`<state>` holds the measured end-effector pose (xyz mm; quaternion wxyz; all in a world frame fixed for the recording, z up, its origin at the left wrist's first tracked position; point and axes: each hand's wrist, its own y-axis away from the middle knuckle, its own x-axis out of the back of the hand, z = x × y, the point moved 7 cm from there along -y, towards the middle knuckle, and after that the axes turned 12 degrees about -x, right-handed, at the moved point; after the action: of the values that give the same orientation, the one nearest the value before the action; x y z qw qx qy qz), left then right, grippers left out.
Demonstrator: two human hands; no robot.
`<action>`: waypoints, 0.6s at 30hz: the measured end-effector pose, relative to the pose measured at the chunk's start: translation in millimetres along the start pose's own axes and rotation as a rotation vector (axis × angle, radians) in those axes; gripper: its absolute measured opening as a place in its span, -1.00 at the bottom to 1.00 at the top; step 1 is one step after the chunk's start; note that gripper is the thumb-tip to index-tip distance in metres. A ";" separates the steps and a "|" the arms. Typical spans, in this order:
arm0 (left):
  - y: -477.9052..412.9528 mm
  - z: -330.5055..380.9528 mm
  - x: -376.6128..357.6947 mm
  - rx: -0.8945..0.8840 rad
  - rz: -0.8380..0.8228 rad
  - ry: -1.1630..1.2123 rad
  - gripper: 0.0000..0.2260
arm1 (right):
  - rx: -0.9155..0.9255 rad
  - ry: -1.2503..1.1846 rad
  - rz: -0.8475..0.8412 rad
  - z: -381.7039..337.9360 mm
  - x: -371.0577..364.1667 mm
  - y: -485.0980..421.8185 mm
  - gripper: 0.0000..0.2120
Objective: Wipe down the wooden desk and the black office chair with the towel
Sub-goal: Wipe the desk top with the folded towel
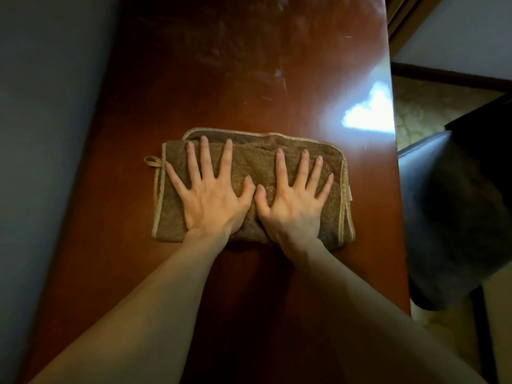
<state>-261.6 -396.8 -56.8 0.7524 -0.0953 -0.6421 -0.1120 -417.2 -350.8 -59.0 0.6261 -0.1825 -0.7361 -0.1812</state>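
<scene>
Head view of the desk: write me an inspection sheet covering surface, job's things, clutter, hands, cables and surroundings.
Surface: wooden desk, reddish-brown and glossy, smears and fine scratches toward its far end, bright glare patch near its right edge.
Job's things: brown towel folded, lying flat mid-desk, hanging loop at its left corner; black office chair beside the desk's right edge.
Clutter: nothing seen.
Hands: left hand and right hand both pressed flat on the towel, fingers spread, thumbs close together.
Cables: nothing seen.
Surroundings: pale wall along the desk's left side; patterned floor to the right.
</scene>
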 end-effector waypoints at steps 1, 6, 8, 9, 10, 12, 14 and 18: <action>-6.7 0.3 0.5 0.003 0.001 0.001 -0.30 | -0.004 0.001 0.006 -1.7 0.1 -5.3 -0.26; -38.2 -1.3 -0.3 0.016 0.006 0.006 -0.30 | -0.036 -0.008 0.015 -12.6 -0.7 -32.7 -0.26; -48.6 -1.5 -0.8 0.021 0.012 0.008 -0.30 | -0.043 -0.009 0.015 -15.9 -1.5 -41.9 -0.26; -52.8 -1.6 -0.6 0.022 0.017 0.007 -0.30 | -0.046 -0.012 0.012 -16.9 -1.7 -45.9 -0.26; -56.4 -1.8 -0.4 0.022 0.021 0.003 -0.30 | -0.050 -0.018 0.007 -18.1 -2.4 -49.2 -0.26; -64.6 -2.6 -0.7 0.021 0.031 0.001 -0.31 | -0.052 -0.023 0.000 -21.4 -3.1 -56.4 -0.27; -72.0 -3.7 -0.5 0.022 0.034 -0.005 -0.31 | -0.056 -0.027 -0.007 -24.8 -2.5 -62.7 -0.27; -89.2 -4.3 -1.7 0.024 0.039 -0.003 -0.31 | -0.064 -0.013 -0.009 -30.4 -1.8 -77.2 -0.29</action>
<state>-283.8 -483.2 -59.1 0.7547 -0.0989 -0.6424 -0.0896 -429.2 -432.8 -59.2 0.6144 -0.2003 -0.7347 -0.2065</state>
